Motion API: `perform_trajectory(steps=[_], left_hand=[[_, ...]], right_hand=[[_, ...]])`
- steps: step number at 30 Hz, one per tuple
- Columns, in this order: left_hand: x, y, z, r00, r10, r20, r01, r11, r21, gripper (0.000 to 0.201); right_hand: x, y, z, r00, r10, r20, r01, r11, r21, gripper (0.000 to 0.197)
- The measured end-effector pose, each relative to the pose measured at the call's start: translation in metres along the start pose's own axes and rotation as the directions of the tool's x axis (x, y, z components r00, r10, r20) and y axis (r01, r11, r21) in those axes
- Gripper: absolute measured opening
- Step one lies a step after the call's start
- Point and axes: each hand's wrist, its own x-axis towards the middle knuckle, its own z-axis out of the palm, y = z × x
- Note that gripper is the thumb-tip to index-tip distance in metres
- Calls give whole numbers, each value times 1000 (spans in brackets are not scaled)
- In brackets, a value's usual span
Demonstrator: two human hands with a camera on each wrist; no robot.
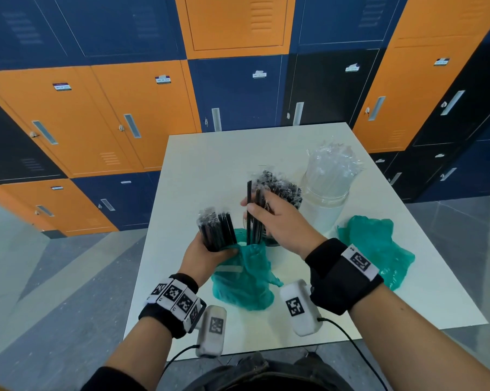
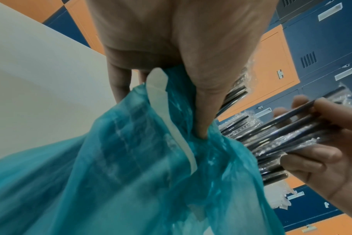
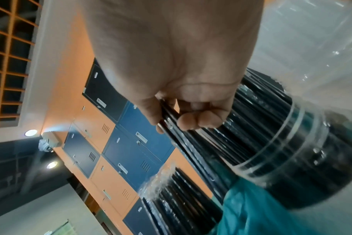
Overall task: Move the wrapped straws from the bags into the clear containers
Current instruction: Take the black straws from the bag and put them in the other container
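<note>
My left hand (image 1: 207,255) grips a thick bundle of wrapped black straws (image 1: 217,230) upright at the mouth of a teal bag (image 1: 244,280); its thumb (image 2: 201,111) presses the bag's plastic (image 2: 131,159). My right hand (image 1: 277,221) pinches a few wrapped black straws (image 1: 252,213) lifted out of the bag, next to a clear container (image 1: 280,198) packed with black straws. In the right wrist view my fingertips (image 3: 189,120) curl round the straws (image 3: 171,116) beside the container (image 3: 291,151). A second clear container (image 1: 327,190) at the back right holds clear-wrapped straws.
A second teal bag (image 1: 379,246) lies crumpled at the right of the white table (image 1: 210,165). Orange and blue lockers (image 1: 125,108) stand behind the table. Grey floor lies on both sides.
</note>
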Motion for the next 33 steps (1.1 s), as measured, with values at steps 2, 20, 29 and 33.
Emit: perform_trajectory(steps=[2,20,29,33], left_hand=[[0,1,1,1000,-3,-1,3,1000,-11,50],[-4,5,0,1000,-15,-5,16,997,72,47],[-5,1,-2,999,-43,-19,44,997,66,50],[-4,0,-2,999,-46,-27,48,997,54,52]], right_hand=[[1,-3,-3,1000,6,10,-6,1000,19,22],[11,-47,-69,783,-361,-507,351,929,-119,9],[24,18,-36,964,-120,-239,51,959,-279,25],[32,33,-34,922,-202,-331,-15,834,-551,36]])
